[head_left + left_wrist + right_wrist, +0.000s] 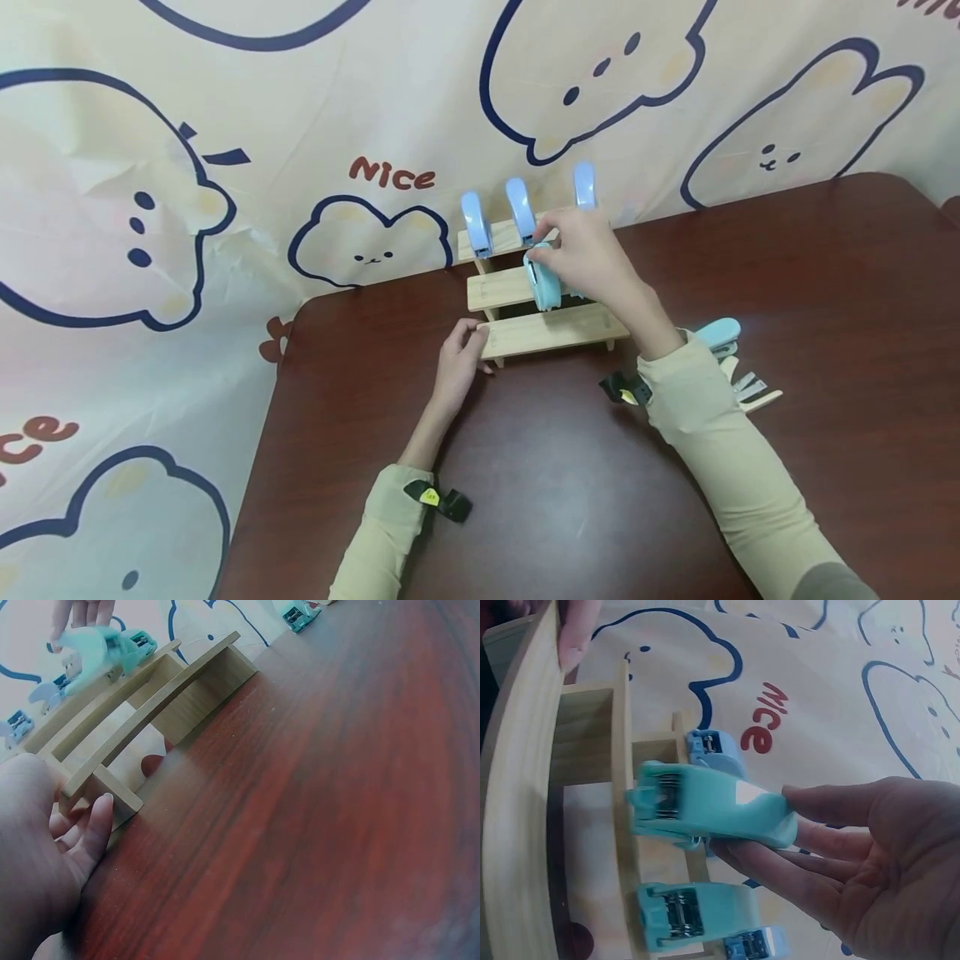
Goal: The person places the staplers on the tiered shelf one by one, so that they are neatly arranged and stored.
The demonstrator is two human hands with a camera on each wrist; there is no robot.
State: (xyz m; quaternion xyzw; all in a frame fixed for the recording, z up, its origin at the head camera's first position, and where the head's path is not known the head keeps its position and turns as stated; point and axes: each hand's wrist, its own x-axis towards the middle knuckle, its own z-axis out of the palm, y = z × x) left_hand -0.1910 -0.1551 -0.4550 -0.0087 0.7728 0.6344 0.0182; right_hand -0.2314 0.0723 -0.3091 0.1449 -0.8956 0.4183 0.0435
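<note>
My right hand (588, 258) pinches a teal stapler (720, 802) between thumb and fingers, at the middle step of a three-step wooden stand (555, 331). In the right wrist view the stapler's spring end meets or nearly meets that step; I cannot tell if it bears on it. Another teal stapler (727, 909) stands beside it on the same step, mostly hidden by my hand in the head view. My left hand (457, 362) grips the left end of the lowest step, thumb and fingers around the wood. Three blue staplers (520, 210) stand upright along the top step.
Right of the stand, partly behind my right sleeve, a teal stapler (718, 333) lies on the brown table (540, 500) near pale, metal-topped pieces (750, 387) of unclear kind. A patterned cloth (390, 75) hangs directly behind the stand.
</note>
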